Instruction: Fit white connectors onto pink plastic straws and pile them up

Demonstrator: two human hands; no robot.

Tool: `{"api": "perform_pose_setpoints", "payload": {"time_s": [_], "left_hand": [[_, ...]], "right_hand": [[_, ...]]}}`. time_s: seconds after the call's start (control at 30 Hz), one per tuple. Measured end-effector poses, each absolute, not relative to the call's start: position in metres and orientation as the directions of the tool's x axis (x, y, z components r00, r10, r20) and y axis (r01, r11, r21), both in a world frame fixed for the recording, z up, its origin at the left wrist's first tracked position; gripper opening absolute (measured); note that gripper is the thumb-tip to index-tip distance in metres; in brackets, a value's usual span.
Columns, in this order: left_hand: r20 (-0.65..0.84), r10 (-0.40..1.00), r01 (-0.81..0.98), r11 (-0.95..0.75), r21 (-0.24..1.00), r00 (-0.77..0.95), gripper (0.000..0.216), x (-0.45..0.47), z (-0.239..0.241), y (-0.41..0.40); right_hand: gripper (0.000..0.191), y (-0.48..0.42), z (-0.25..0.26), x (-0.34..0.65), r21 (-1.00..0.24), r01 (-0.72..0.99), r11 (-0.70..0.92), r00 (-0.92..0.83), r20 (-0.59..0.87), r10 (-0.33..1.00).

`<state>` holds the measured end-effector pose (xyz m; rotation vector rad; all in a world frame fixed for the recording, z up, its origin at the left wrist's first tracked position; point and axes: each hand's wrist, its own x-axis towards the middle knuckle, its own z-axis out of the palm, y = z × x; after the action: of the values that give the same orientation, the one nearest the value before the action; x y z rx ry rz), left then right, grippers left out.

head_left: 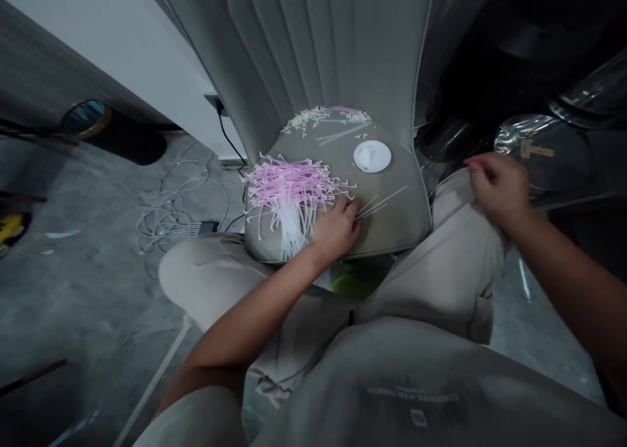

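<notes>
On the grey chair seat (396, 205) lies a heap of thin pink strips (294, 179) with small white ends, and a bundle of white strips (292, 228) spreads toward the front edge. My left hand (337, 228) rests on the seat just right of this heap, its fingers curled. A few thin white strips (379, 204) fan out from its fingertips. My right hand (502, 185) is closed above my right knee; whatever may be between its fingers is too small to make out. A round white dish (372, 156) with a white lump in it sits beyond the left hand.
Small white pieces (308, 118) are scattered along the back of the seat, below the chair's backrest (323, 42). Coiled grey cables (176, 205) lie on the floor at left, near a dark cylinder (132, 140). Clear plastic wrapping (524, 133) shows at right.
</notes>
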<state>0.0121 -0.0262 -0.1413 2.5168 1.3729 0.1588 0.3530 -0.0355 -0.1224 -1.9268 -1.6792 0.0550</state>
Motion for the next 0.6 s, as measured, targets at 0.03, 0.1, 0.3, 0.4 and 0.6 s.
{"api": "perform_pose_setpoints", "payload": {"time_s": [0.03, 0.1, 0.3, 0.4, 0.6], "left_hand": [[-0.026, 0.84, 0.807, -0.511, 0.295, 0.541, 0.032, 0.01, -0.14, -0.027], [-0.017, 0.843, 0.802, -0.504, 0.319, 0.537, 0.032, 0.004, -0.138, -0.029], [0.06, 0.826, 0.744, -0.534, 0.402, 0.56, 0.031, -0.007, -0.135, -0.032], [0.079, 0.823, 0.734, -0.54, 0.411, 0.562, 0.029, -0.01, -0.136, -0.03], [-0.017, 0.816, 0.767, -0.536, 0.352, 0.577, 0.025, -0.012, -0.136, -0.027]], "right_hand": [[0.021, -0.04, -0.123, 0.341, -0.419, 0.907, 0.042, 0.107, 0.326, 0.939], [0.024, -0.046, -0.129, 0.315, -0.371, 0.9, 0.231, -0.108, 0.323, 0.94], [0.027, -0.045, -0.15, 0.242, -0.211, 0.811, 0.546, -0.513, 0.193, 0.837], [0.026, -0.038, -0.151, 0.226, -0.204, 0.825, 0.527, -0.484, 0.226, 0.845], [0.024, -0.03, -0.152, 0.224, -0.263, 0.83, 0.492, -0.432, 0.254, 0.865]]}}
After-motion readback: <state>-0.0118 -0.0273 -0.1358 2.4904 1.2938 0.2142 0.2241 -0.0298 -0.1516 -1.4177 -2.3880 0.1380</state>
